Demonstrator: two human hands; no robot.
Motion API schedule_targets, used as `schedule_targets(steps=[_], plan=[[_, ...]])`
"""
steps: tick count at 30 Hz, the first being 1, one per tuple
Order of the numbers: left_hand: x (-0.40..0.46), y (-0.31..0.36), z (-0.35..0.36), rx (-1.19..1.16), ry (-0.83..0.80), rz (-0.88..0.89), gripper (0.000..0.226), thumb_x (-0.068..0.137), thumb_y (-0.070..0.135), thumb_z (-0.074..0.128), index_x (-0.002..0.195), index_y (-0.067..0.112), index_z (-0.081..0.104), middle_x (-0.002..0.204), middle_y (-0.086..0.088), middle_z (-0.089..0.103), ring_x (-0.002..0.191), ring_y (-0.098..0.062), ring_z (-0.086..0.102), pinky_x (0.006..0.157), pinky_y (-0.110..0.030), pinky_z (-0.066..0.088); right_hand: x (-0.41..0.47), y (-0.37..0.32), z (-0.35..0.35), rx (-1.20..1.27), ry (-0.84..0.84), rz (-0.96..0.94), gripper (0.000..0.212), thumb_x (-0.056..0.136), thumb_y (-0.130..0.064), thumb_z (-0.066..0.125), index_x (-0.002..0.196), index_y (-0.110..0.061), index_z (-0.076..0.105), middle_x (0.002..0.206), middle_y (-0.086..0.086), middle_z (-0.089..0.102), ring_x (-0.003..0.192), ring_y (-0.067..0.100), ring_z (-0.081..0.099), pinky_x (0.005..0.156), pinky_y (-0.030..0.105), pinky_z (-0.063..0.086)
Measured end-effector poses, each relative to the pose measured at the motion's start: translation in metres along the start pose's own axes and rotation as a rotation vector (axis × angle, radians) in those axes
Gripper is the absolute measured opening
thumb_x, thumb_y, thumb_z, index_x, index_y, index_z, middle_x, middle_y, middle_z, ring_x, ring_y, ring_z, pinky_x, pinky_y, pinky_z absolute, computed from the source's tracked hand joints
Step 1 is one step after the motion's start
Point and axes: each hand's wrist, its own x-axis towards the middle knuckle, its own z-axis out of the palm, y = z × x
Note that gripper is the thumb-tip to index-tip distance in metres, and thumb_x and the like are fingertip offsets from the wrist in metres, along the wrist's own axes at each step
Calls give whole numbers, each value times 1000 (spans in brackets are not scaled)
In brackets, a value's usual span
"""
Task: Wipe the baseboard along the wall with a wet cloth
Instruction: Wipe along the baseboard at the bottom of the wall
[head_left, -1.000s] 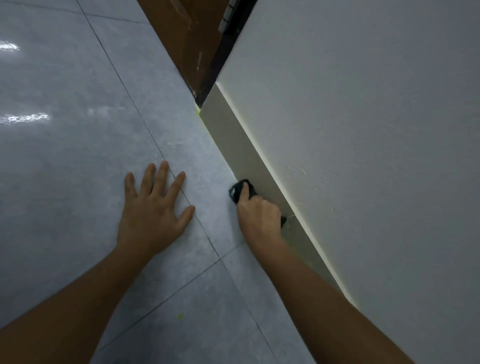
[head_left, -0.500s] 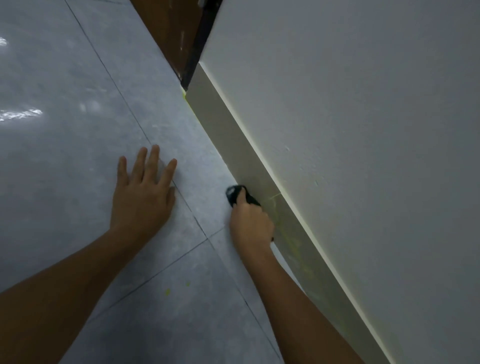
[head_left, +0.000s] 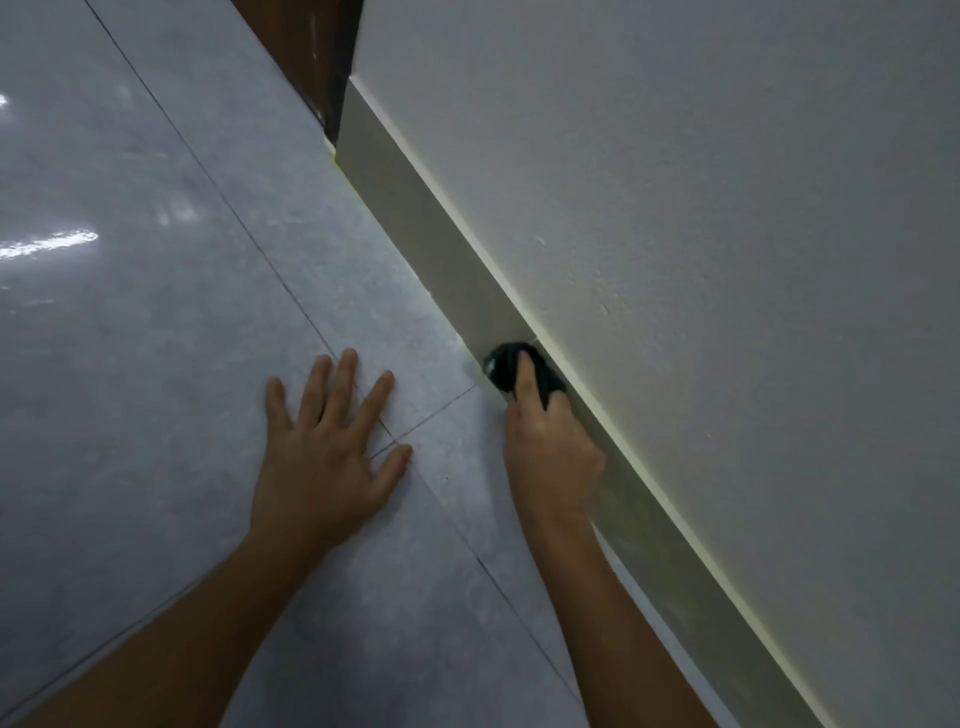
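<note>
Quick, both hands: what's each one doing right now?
Left hand: open, flat on the floor.
Right hand: closed on the dark cloth, against the baseboard.

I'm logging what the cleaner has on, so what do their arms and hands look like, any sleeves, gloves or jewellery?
Both forearms are bare, no sleeves in view. The left hand and right hand wear no gloves; no rings, watch or bracelets show.

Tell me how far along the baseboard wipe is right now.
Done, apparently: the pale baseboard strip behind the right hand looks faintly smeared, which suggests wiping. In hand: that hand presses the dark crumpled cloth against the baseboard, while the left hand lies flat on the grey tiled floor. Left: the stretch ahead, up to the brown door frame, shows no visible smearing.
</note>
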Motion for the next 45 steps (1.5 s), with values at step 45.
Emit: schedule_targets(steps=[45], plan=[[5, 0, -3, 2, -18, 9, 79, 84, 67, 14, 152, 27, 14, 162, -11, 4, 148, -32, 5, 113, -62, 0, -38, 39, -5, 0, -23, 45, 51, 65, -22, 86, 114, -26, 71, 54, 2, 54, 40, 8, 23, 35, 15, 28]])
